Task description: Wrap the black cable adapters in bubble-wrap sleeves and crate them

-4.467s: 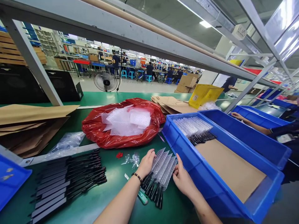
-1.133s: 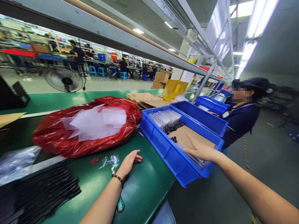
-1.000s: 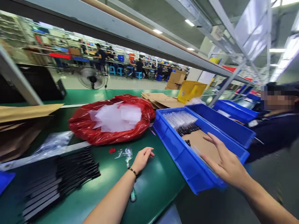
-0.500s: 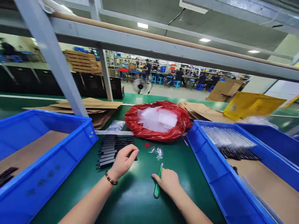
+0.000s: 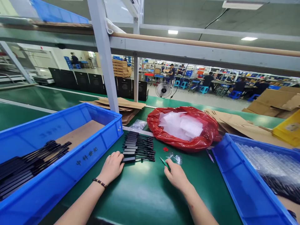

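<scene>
My left hand (image 5: 112,166) is at the near end of a row of black flat pieces with thin stems (image 5: 134,146). Its thumb and fingers close around the end of the nearest black piece (image 5: 128,159). In my right hand (image 5: 177,175) is a slim green utility knife (image 5: 163,162), its tip pointing up and to the left; the palm hides most of its handle. Just beyond this hand lie small clear plastic bits (image 5: 175,158) and a small red piece (image 5: 165,149).
A blue bin (image 5: 93,150) with more black pieces stands at left. Another blue bin (image 5: 231,175) at right holds plastic-wrapped pieces. A red bag (image 5: 154,125) of white foam sheets sits behind, near brown cardboard (image 5: 243,125). A grey post (image 5: 103,56) rises at left.
The view has swung left. My left hand has moved to the nearest black piece and closed on its end. My right hand has lifted the green knife and turned its tip leftward.
</scene>
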A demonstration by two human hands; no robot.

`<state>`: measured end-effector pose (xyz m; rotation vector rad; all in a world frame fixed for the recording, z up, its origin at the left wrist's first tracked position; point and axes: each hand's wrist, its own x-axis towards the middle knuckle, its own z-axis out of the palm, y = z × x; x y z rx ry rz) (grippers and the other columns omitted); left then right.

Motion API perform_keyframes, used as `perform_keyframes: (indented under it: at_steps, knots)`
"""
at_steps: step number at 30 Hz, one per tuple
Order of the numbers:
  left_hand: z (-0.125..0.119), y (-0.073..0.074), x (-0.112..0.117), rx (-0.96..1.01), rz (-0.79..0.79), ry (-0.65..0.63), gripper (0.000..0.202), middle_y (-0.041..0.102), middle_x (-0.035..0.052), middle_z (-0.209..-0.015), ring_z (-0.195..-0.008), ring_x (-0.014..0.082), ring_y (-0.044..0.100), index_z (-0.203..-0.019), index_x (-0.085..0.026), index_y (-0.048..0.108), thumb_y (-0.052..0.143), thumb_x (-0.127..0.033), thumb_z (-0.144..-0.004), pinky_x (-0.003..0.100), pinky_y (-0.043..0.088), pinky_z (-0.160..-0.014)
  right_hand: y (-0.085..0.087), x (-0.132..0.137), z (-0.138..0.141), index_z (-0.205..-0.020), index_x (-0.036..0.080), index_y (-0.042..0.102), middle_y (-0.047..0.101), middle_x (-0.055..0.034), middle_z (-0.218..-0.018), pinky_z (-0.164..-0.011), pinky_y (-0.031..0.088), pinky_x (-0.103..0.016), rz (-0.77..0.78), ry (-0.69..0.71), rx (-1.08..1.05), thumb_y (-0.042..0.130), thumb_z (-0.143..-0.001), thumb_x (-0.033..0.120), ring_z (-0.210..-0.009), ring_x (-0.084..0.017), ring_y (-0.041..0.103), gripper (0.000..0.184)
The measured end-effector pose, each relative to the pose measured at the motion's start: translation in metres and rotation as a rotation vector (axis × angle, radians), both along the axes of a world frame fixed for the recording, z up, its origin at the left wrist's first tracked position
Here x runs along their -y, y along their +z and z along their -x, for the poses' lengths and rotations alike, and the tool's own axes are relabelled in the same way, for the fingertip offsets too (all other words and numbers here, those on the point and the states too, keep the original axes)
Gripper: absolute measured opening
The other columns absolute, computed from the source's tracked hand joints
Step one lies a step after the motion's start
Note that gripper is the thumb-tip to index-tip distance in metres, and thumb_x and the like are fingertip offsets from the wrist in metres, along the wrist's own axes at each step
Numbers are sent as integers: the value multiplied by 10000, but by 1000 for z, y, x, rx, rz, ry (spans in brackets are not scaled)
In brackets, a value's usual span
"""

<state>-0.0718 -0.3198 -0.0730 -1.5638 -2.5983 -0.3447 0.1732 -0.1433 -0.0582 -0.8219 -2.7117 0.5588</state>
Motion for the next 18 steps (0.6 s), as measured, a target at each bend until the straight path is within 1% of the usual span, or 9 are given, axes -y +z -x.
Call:
perform_keyframes:
  at_steps: [2,3,5,7,9,11,13,16,18]
  knots:
    - [-1,8,3,79,-39,-46,116,578,82,-859,-851,238,515,-779,-180,560,447,-188,-755,371,410,-754,-11,-5,-4,-895,183,476,557,-11,-648,-546,375,-236,-11,-18,-183,314,-839,224,-557,-142,528,176]
    - [-3,15,5,145,-78,-86,119,588,72,-859,-840,223,524,-788,-185,565,451,-195,-754,356,418,-754,-16,-7,-7,-925,176,468,560,-20,-668,-555,389,-244,-29,-37,-266,303,-848,232,-562,-145,530,190]
    - [-9,34,8,316,-171,-189,153,613,47,-883,-821,188,546,-857,-199,574,454,-215,-764,311,435,-745,-22,-11,-12,-946,173,466,565,-37,-706,-564,405,-253,-69,-82,-408,310,-855,242,-573,-147,533,194]
    - [-21,57,7,490,-246,-287,189,633,33,-895,-796,160,566,-922,-208,579,450,-237,-786,270,448,-715,-23,-13,-15,-868,187,480,546,-27,-693,-557,405,-247,-85,-98,-508,351,-857,259,-565,-138,514,148]
    - [-37,78,-3,621,-359,-343,166,641,29,-864,-760,144,576,-904,-194,578,489,-260,-780,252,452,-701,-20,-10,-16,-718,201,471,497,0,-625,-534,389,-230,-66,-60,-566,412,-849,275,-539,-121,476,162]
    - [-55,87,-23,812,-430,-331,148,632,10,-747,-652,124,575,-874,-183,557,517,-280,-770,234,455,-614,-14,-3,-15,-607,199,446,460,13,-574,-516,371,-217,-7,28,-590,454,-842,276,-523,-108,448,247]
    - [-71,85,-49,1066,-464,-287,152,614,-6,-652,-582,126,583,-827,-180,522,547,-305,-746,230,449,-544,-10,5,-13,-591,188,478,481,7,-571,-522,370,-211,87,144,-576,462,-845,272,-535,-105,462,269]
    - [-91,66,-86,1356,-496,-210,212,581,-32,-561,-546,144,601,-753,-185,469,610,-328,-684,253,463,-534,-9,17,-11,-660,181,555,539,-7,-613,-547,378,-210,214,294,-476,462,-847,286,-571,-109,497,233]
    - [-100,52,-103,1481,-509,-166,260,591,-30,-564,-536,149,605,-741,-187,456,636,-353,-655,269,475,-531,-10,20,-9,-625,183,537,528,0,-596,-534,359,-210,244,323,-383,451,-845,286,-559,-107,480,258]
